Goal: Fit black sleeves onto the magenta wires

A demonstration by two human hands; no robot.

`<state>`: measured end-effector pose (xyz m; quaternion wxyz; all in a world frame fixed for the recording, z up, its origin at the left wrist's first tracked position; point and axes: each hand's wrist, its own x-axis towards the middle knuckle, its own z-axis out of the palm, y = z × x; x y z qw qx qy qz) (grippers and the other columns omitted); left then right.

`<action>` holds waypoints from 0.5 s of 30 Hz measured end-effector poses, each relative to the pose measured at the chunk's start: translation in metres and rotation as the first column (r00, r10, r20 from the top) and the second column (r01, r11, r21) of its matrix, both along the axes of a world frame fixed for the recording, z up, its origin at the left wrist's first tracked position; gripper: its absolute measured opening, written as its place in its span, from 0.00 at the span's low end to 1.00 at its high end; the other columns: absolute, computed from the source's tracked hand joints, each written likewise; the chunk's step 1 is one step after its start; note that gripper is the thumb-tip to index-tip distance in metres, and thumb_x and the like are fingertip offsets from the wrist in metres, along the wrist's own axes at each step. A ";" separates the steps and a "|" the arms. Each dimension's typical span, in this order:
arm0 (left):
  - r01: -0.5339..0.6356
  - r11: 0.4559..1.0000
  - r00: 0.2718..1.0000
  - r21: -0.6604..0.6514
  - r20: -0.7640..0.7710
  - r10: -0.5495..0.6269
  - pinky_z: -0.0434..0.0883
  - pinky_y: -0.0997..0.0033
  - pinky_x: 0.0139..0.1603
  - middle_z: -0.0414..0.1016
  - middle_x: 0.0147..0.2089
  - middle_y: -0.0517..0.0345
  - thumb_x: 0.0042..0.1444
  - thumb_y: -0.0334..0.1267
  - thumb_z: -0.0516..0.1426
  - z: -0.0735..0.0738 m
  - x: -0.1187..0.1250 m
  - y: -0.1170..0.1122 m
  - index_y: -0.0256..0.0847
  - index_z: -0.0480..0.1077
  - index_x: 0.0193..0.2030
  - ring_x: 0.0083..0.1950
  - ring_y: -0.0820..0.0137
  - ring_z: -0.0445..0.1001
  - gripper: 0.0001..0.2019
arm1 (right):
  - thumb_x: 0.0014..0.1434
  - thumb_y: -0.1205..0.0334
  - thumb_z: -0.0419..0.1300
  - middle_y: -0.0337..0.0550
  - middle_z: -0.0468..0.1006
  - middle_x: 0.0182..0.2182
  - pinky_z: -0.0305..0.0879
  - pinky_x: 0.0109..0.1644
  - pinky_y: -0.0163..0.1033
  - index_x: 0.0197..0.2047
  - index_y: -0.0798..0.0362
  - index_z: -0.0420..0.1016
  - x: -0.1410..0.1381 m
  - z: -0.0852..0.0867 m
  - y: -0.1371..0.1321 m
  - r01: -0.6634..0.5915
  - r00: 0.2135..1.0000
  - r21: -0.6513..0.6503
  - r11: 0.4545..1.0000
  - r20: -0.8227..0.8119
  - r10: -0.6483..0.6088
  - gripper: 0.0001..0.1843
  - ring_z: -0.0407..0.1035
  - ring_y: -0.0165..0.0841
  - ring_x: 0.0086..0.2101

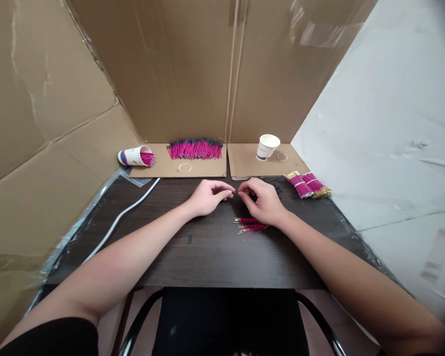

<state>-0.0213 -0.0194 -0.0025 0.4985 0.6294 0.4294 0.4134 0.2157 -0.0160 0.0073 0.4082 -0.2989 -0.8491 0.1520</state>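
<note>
My left hand (212, 198) and my right hand (261, 200) meet fingertip to fingertip above the middle of the dark table. Pinched in the right fingers is a thin magenta wire, mostly hidden by the hand. The left thumb and forefinger are closed at the wire's tip on a tiny dark piece, too small to make out clearly. Just below the right hand lies a loose spread of magenta wires (249, 227) with gold-coloured tips. Small black pieces (276, 187) are scattered behind the right hand, partly covered by it.
Black-ended magenta wires (196, 149) lie in a row on cardboard (148, 172). A tipped paper cup (131, 156) holds more wires; another cup (268, 148) stands upright. Rubber bands (184, 168) lie nearby. Banded wire bundles (307, 186) sit right. A white cable (124, 212) crosses the left side.
</note>
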 end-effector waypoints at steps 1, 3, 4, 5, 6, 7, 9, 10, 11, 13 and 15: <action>0.000 1.000 1.000 -0.003 0.001 0.000 0.78 0.64 0.46 0.89 0.40 0.48 0.62 0.41 0.70 0.000 0.000 0.000 0.36 0.87 0.48 0.37 0.68 0.79 0.12 | 0.73 0.68 0.61 0.44 0.80 0.37 0.72 0.44 0.46 0.44 0.48 0.76 0.000 0.000 0.000 -0.003 1.000 0.003 1.000 0.001 0.003 0.05 0.74 0.40 0.38; 0.003 1.000 1.000 -0.005 0.002 -0.003 0.78 0.64 0.46 0.88 0.40 0.48 0.62 0.41 0.70 0.000 0.000 0.000 0.36 0.87 0.48 0.37 0.68 0.79 0.12 | 0.74 0.68 0.61 0.44 0.80 0.37 0.72 0.44 0.46 0.44 0.48 0.76 0.000 -0.001 0.000 -0.010 1.000 0.009 1.000 0.005 0.010 0.06 0.74 0.39 0.38; 0.006 1.000 1.000 -0.004 0.002 -0.006 0.78 0.64 0.46 0.88 0.40 0.48 0.63 0.41 0.70 0.000 0.000 0.000 0.36 0.87 0.48 0.37 0.68 0.79 0.12 | 0.74 0.68 0.61 0.44 0.80 0.37 0.72 0.44 0.45 0.44 0.48 0.76 0.000 -0.002 0.000 -0.011 1.000 0.012 1.000 0.006 0.011 0.06 0.74 0.39 0.38; 0.007 1.000 1.000 -0.003 0.002 -0.007 0.78 0.64 0.47 0.89 0.40 0.48 0.63 0.41 0.70 0.000 0.000 0.000 0.36 0.87 0.48 0.37 0.68 0.79 0.12 | 0.74 0.68 0.61 0.44 0.80 0.37 0.71 0.44 0.45 0.44 0.48 0.76 -0.001 -0.002 0.000 -0.011 1.000 0.013 1.000 0.007 0.010 0.05 0.74 0.39 0.39; 0.009 1.000 1.000 -0.002 0.001 -0.009 0.78 0.64 0.47 0.89 0.40 0.48 0.63 0.41 0.70 0.000 0.000 0.000 0.36 0.87 0.48 0.37 0.68 0.80 0.12 | 0.74 0.68 0.61 0.44 0.80 0.37 0.71 0.44 0.45 0.44 0.48 0.76 -0.001 -0.002 0.000 -0.010 1.000 0.013 1.000 0.006 0.010 0.05 0.74 0.39 0.39; 0.011 1.000 1.000 -0.001 -0.001 -0.011 0.78 0.64 0.47 0.89 0.40 0.48 0.63 0.41 0.70 0.000 0.000 0.000 0.36 0.87 0.48 0.37 0.68 0.80 0.12 | 0.74 0.68 0.61 0.44 0.80 0.37 0.71 0.44 0.45 0.44 0.48 0.76 -0.001 -0.003 0.000 -0.008 1.000 0.011 1.000 0.006 0.008 0.05 0.74 0.39 0.39; 0.014 1.000 1.000 -0.002 -0.007 -0.014 0.78 0.64 0.48 0.89 0.41 0.48 0.63 0.41 0.70 0.000 0.001 0.000 0.36 0.87 0.49 0.38 0.68 0.80 0.12 | 0.73 0.68 0.62 0.44 0.80 0.36 0.71 0.44 0.45 0.43 0.48 0.76 -0.001 -0.003 0.000 -0.005 1.000 0.005 1.000 0.006 0.005 0.05 0.74 0.39 0.38; 0.015 1.000 1.000 -0.001 -0.010 -0.015 0.78 0.64 0.48 0.89 0.41 0.48 0.63 0.40 0.70 0.000 0.001 0.000 0.36 0.87 0.49 0.38 0.68 0.80 0.12 | 0.73 0.68 0.62 0.44 0.80 0.36 0.71 0.44 0.45 0.43 0.48 0.76 -0.001 -0.003 0.001 -0.004 1.000 0.003 1.000 0.007 0.004 0.05 0.74 0.39 0.38; 0.013 1.000 1.000 0.000 -0.014 -0.013 0.78 0.63 0.48 0.89 0.41 0.48 0.63 0.40 0.69 0.000 0.001 0.000 0.36 0.87 0.49 0.38 0.68 0.80 0.12 | 0.73 0.68 0.62 0.43 0.81 0.36 0.71 0.44 0.45 0.43 0.48 0.76 -0.001 -0.003 0.001 -0.003 1.000 0.001 1.000 0.008 0.003 0.05 0.74 0.39 0.38; 0.004 1.000 1.000 0.008 -0.019 -0.003 0.78 0.63 0.49 0.89 0.42 0.48 0.63 0.41 0.70 0.000 0.001 -0.001 0.36 0.87 0.48 0.40 0.67 0.81 0.12 | 0.73 0.68 0.62 0.44 0.81 0.36 0.72 0.44 0.45 0.43 0.48 0.76 -0.001 -0.003 0.001 0.000 1.000 0.001 1.000 0.010 0.000 0.05 0.74 0.40 0.38; -0.010 1.000 1.000 0.016 -0.019 0.010 0.78 0.63 0.50 0.89 0.44 0.48 0.61 0.42 0.71 0.000 0.001 -0.002 0.37 0.87 0.48 0.42 0.65 0.82 0.13 | 0.73 0.67 0.62 0.44 0.82 0.37 0.72 0.45 0.46 0.43 0.48 0.76 0.000 -0.003 0.001 0.006 1.000 0.001 1.000 0.005 -0.006 0.05 0.75 0.40 0.39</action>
